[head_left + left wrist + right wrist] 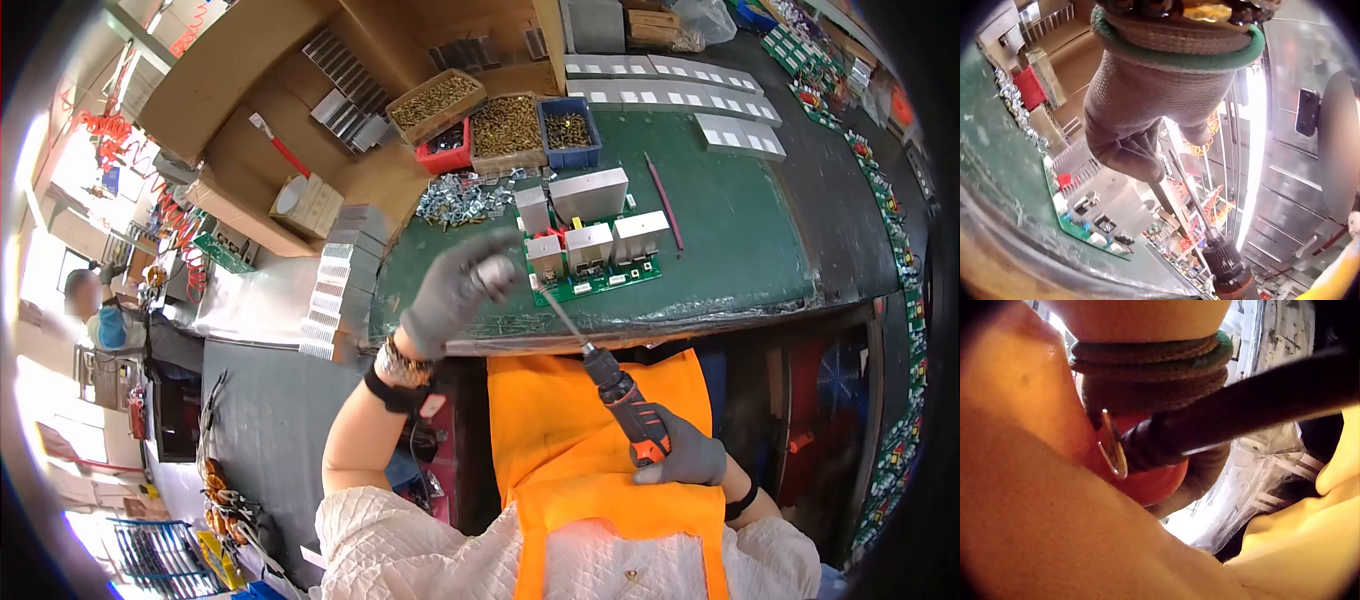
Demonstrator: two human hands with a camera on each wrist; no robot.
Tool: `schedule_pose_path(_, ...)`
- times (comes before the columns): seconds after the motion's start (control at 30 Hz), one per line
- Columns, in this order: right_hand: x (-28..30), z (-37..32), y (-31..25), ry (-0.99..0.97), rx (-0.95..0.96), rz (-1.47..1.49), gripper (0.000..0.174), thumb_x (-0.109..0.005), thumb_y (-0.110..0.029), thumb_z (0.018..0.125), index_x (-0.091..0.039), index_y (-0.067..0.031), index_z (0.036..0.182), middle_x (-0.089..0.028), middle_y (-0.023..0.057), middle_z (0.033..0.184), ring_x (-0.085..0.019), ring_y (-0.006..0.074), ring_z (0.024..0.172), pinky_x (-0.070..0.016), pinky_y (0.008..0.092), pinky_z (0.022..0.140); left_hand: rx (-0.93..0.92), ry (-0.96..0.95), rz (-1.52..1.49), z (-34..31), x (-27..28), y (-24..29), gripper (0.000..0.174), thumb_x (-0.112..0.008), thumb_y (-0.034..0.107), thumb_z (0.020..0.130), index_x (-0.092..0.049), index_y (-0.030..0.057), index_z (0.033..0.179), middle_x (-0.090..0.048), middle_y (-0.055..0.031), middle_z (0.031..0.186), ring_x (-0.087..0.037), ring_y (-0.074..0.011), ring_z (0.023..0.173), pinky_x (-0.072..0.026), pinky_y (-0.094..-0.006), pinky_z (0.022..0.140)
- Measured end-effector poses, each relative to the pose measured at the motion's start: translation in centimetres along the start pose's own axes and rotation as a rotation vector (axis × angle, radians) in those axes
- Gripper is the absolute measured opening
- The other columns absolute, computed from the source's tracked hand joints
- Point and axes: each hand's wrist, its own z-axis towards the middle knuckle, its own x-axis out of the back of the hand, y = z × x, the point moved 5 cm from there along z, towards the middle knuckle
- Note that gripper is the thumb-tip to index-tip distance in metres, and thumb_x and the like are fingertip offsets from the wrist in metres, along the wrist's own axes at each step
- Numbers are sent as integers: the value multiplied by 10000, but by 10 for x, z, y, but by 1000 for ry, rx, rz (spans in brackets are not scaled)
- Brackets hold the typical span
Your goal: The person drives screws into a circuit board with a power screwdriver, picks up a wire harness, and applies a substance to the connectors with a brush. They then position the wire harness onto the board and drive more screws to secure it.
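My gloved right hand [690, 452] grips a black and orange power screwdriver [625, 405], its long bit pointing up and away toward the circuit board. Beyond the bit's tip lies the green circuit board [610, 280], fitted with several upright metal heat sinks [588, 245]. My gloved left hand [455, 290] hovers at the board's left side, its fingers bent. I cannot tell whether anything small sits between those fingers. From the left wrist, the left hand [1154, 112] appears above the board with the screwdriver bit [1190, 190] just past its fingertips. A dark cable [1241, 412] crosses the right wrist view.
Loose metal clips [465, 198] lie behind the board, near bins of brass screws [508, 125] and a blue bin [570, 135]. A purple pen-like stick [664, 205] lies right of the board. Stacked heat sinks [345, 280] stand left. Another person [115, 320] works far left.
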Motion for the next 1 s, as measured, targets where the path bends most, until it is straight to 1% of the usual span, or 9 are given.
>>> schedule_pose_path(0.03,3,-2,6,18,5,55,811,-894,-229,641,-464,-31,1300,-589,51,999,-569,137,908,-478,285,822,38,88,-2,11,16,-11,421,-601,284,954,-585,-25,1241,-666,-57,927,-594,-85,790,-496,-241,719)
schedule_pose_path(0.1,4,-3,10,38,12,109,800,-893,-200,642,-460,-31,1293,-593,41,972,-576,124,881,-488,279,801,48,230,489,40,47,-27,394,-629,260,926,-594,61,1264,-677,-72,932,-629,-154,798,-508,-275,735)
schedule_pose_path(0.17,6,-6,11,92,20,213,791,-885,-151,643,-445,-30,1289,-597,29,932,-584,106,832,-498,271,765,-117,292,1051,71,71,-48,355,-647,214,888,-625,158,1238,-684,-107,947,-654,-268,860,-522,-349,767)
schedule_pose_path(0.3,5,-6,16,117,-3,244,801,-880,-117,638,-433,-28,1297,-596,24,923,-584,102,812,-500,263,751,-123,138,1406,134,81,-73,322,-595,147,876,-661,212,1184,-677,-139,1011,-645,-342,958,-521,-415,827)
schedule_pose_path(0.37,6,-10,16,150,25,216,792,-875,-98,641,-434,-30,1295,-597,27,926,-586,104,818,-501,269,754,135,22,1591,157,76,-81,307,-534,115,886,-687,207,1136,-673,-137,1068,-651,-318,1007,-522,-426,863)
schedule_pose_path(0.47,8,-14,21,163,51,140,788,-869,-86,650,-428,-29,1301,-598,27,927,-589,104,821,-503,270,757,264,-88,1607,167,71,-90,347,-510,103,881,-688,235,1148,-668,-122,1101,-650,-311,1020,-523,-423,881)
schedule_pose_path(0.6,10,-16,22,187,47,203,796,-880,-100,653,-427,-27,1303,-603,26,925,-593,105,827,-508,268,766,234,-116,1535,162,80,-91,275,-564,168,875,-724,236,1087,-680,-97,1097,-653,-296,1010,-521,-421,880)
schedule_pose_path(0.77,12,-14,20,184,32,167,813,-883,-109,653,-420,-27,1316,-603,28,933,-589,103,826,-507,266,766,241,50,1494,168,84,-89,234,-622,221,858,-732,232,1065,-677,-90,1125,-649,-297,1025,-519,-407,888)
schedule_pose_path(1.0,6,-15,17,166,37,119,823,-891,-171,656,-434,-38,1327,-597,35,973,-579,111,885,-495,275,801,342,7,1503,181,75,-96,201,-629,214,851,-735,135,1002,-697,-144,1021,-662,-328,987,-527,-430,852)
